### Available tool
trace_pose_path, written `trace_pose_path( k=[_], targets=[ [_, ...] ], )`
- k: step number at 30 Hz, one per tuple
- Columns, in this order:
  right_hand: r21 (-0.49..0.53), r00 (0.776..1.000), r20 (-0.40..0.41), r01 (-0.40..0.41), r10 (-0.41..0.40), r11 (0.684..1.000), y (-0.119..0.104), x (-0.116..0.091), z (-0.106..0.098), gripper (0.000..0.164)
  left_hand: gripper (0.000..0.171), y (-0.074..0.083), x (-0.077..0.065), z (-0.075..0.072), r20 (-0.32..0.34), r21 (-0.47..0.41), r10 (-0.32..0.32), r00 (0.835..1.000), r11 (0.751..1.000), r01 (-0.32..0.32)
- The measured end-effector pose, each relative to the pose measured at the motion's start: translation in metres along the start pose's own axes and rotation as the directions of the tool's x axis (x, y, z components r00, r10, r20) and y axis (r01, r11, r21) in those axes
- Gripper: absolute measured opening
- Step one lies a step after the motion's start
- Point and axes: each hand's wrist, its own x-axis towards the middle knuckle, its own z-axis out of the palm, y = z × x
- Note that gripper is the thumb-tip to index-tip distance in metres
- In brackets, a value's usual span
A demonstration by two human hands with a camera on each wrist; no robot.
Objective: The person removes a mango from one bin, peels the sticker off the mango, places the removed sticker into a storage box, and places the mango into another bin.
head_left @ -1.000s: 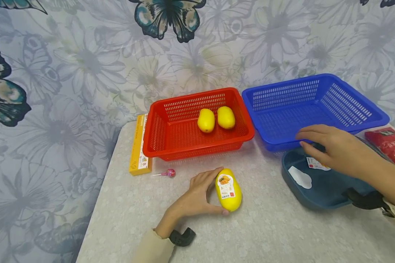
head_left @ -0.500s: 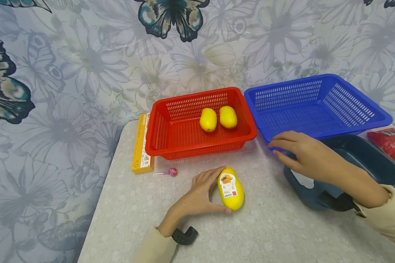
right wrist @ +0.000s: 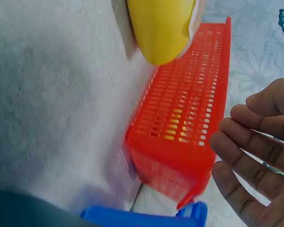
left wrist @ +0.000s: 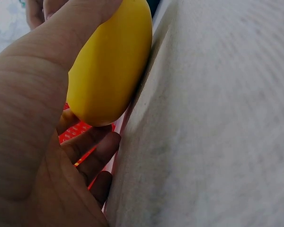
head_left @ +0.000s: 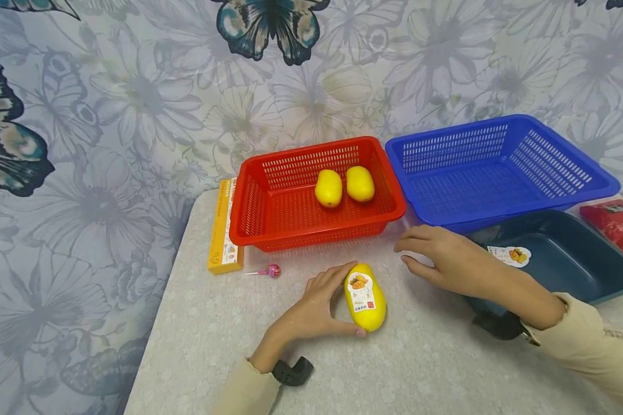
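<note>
A yellow mango (head_left: 367,317) with a white picture label (head_left: 361,293) lies on the table in the head view. My left hand (head_left: 311,311) holds it from the left, thumb at its near end and fingertips at its far end. In the left wrist view the mango (left wrist: 116,66) rests against the tabletop between thumb and fingers. My right hand (head_left: 443,259) hovers to the right of it, holding nothing. The right wrist view has that hand's fingers (right wrist: 244,165) loosely bent and apart from the mango (right wrist: 161,28).
A red basket (head_left: 291,233) at the back holds two yellow mangoes (head_left: 329,189). Beside it is a blue basket (head_left: 457,178). A dark teal basin (head_left: 566,259) with a label (head_left: 511,255) inside sits under my right forearm. Yellow box (head_left: 220,230), lollipop (head_left: 271,271) and red packet (head_left: 615,225) lie around.
My right hand has moved left, from over the dark basin to the space between it and the mango. My left hand stays on the mango. The view has shifted slightly.
</note>
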Motion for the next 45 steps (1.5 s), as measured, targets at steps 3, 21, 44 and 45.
trace_pose_path(
  k=[3, 21, 44, 45],
  targets=[
    [0.017, 1.0, 0.017, -0.015, 0.015, 1.0, -0.003, 0.003, 0.006, 0.022, 0.12, 0.0, 0.0, 0.0, 0.004, -0.009, -0.003, 1.0, 1.0, 0.003],
    [0.05, 0.995, 0.101, -0.006, 0.001, 0.999, -0.015, 0.022, 0.036, 0.017, 0.118, -0.002, -0.001, -0.001, 0.021, -0.042, -0.015, 1.0, 0.999, 0.016],
    [0.177, 0.985, 0.142, -0.124, 0.099, 0.976, -0.021, 0.032, 0.056, 0.006, 0.117, -0.002, -0.001, -0.002, 0.037, -0.061, -0.027, 0.999, 0.998, 0.029],
    [0.189, 0.985, 0.141, -0.129, 0.104, 0.974, -0.021, 0.033, 0.057, 0.006, 0.117, -0.002, -0.001, -0.002, 0.036, -0.059, -0.026, 0.999, 0.998, 0.028]
  ],
)
